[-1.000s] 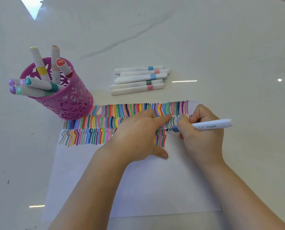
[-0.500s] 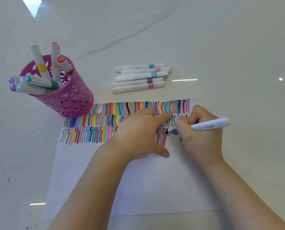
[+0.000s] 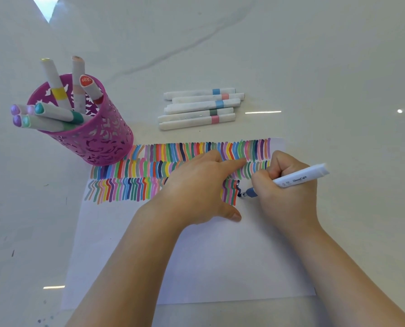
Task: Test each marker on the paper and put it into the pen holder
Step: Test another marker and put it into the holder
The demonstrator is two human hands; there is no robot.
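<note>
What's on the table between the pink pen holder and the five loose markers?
Nothing; the head view shows bare white table between the pen holder and the loose markers.

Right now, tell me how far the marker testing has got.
Done: several markers stand in the pen holder, and rows of strokes cross the paper. In hand: the right hand draws a dark blue stroke with a marker while the left hand presses the paper. Left: five markers beyond it.

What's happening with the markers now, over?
Right hand grips marker, tip on paper. Left hand flat on paper. Five markers lie right of pen holder. Nothing blocking.
</note>
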